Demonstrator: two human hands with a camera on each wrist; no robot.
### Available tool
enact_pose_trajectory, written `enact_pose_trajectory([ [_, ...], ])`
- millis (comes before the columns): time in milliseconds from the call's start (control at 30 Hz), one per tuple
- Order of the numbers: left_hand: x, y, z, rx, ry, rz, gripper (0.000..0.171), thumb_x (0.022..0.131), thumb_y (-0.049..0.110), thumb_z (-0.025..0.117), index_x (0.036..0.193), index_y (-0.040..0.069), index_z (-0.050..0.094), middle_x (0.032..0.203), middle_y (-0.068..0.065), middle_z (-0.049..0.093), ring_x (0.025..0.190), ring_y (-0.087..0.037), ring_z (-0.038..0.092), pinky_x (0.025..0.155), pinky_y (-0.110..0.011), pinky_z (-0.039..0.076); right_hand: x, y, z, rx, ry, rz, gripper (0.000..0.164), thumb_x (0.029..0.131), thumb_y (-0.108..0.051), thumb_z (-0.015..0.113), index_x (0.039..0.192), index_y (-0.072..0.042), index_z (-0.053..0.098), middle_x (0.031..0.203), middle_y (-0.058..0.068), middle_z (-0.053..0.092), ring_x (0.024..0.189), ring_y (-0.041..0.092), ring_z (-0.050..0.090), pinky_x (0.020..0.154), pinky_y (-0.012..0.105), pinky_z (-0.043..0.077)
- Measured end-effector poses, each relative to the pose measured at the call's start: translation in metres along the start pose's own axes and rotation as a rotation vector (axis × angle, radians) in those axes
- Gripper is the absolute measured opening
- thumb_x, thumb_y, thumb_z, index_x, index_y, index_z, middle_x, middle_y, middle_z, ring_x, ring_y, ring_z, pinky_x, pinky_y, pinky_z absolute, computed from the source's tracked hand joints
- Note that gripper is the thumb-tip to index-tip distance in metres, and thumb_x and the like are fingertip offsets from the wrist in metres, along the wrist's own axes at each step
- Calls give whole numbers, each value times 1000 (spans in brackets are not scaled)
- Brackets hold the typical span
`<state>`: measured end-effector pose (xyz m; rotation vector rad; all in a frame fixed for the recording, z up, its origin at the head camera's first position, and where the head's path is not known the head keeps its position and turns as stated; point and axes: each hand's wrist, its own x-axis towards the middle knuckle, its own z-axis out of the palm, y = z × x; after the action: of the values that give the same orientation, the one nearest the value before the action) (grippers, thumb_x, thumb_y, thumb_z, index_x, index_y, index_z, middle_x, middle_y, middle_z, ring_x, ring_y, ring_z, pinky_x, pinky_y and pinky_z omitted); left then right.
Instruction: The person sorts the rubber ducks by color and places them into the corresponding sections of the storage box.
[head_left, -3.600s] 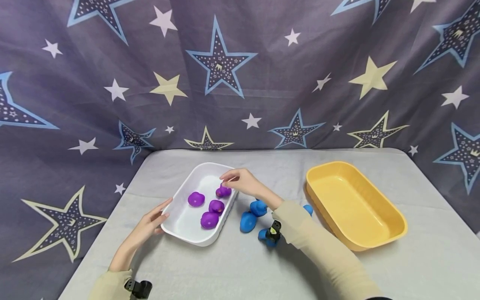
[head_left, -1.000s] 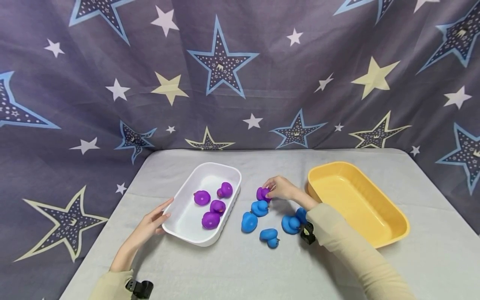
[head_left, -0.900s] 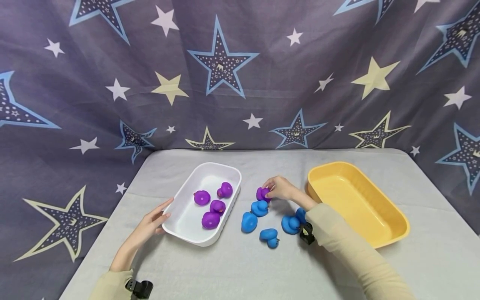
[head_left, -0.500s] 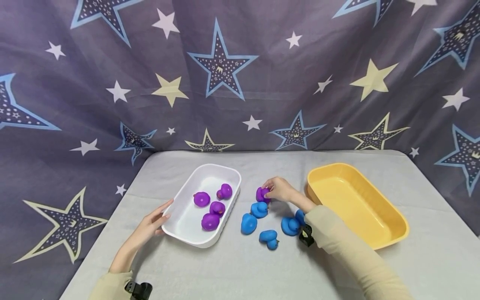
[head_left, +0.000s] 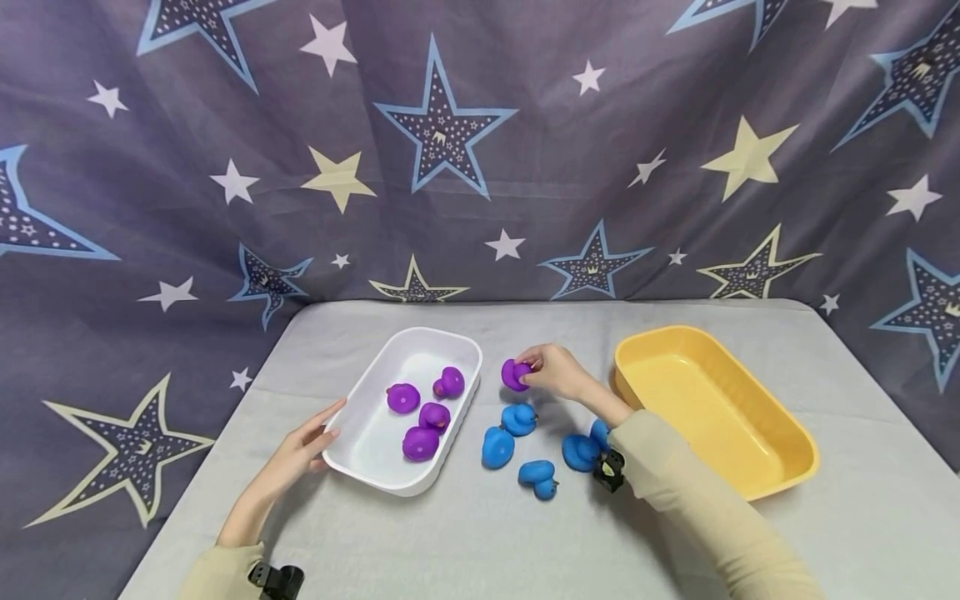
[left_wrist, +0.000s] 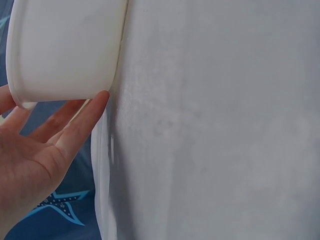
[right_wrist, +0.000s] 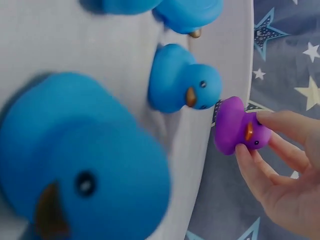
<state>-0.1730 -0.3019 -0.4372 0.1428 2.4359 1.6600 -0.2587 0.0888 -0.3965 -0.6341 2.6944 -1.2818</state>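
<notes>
My right hand [head_left: 558,371] pinches a purple rubber duck [head_left: 515,375] between thumb and fingertips. That duck is up over the cloth, just right of the white tray [head_left: 363,467]. In the right wrist view the held purple duck [right_wrist: 230,125] shows its orange beak and black eye. Several purple ducks lie inside the white tray, one of them the left purple duck [head_left: 403,398]. At the tray's near left corner rests my left hand [head_left: 292,458], fingers extended along the rim and wall. Its fingertips [left_wrist: 101,97] touch the tray's outer side in the left wrist view.
Several blue rubber ducks lie on the grey cloth between the trays, among them a blue duck [head_left: 498,447] near the white tray and another blue duck [head_left: 538,477] closer to me. A yellow tray [head_left: 806,450] stands at the right. Behind hangs a star-patterned curtain [head_left: 525,183].
My right hand first left the white tray and took hold of a purple duck beside the blue ones. Now that duck is raised and a little farther left. The left hand has stayed.
</notes>
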Motion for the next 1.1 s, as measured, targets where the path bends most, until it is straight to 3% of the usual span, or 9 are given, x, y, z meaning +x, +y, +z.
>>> enact_pose_trajectory([
  [267,0,0,0,-1,-2,-6,54,92,23,46,139,4,25,133,-29,31,106,-32,46,76,-31,49,0,-18,7,46,34,-49,26,75,1,63,100,6,63,94,18,63,85,26,59,73,29,50],
  [600,0,0,1,-19,-9,-8,54,93,22,46,139,4,24,135,-29,29,108,-34,45,78,-36,49,-1,-36,21,138,70,-128,27,75,1,65,101,6,63,95,18,62,86,27,59,74,28,50],
  [1100,0,1,1,-10,-2,2,54,93,22,46,138,3,25,134,-29,29,106,-29,47,77,-34,49,-1,-65,48,200,9,-148,27,76,-1,65,103,4,63,99,16,59,87,24,58,72,20,48],
])
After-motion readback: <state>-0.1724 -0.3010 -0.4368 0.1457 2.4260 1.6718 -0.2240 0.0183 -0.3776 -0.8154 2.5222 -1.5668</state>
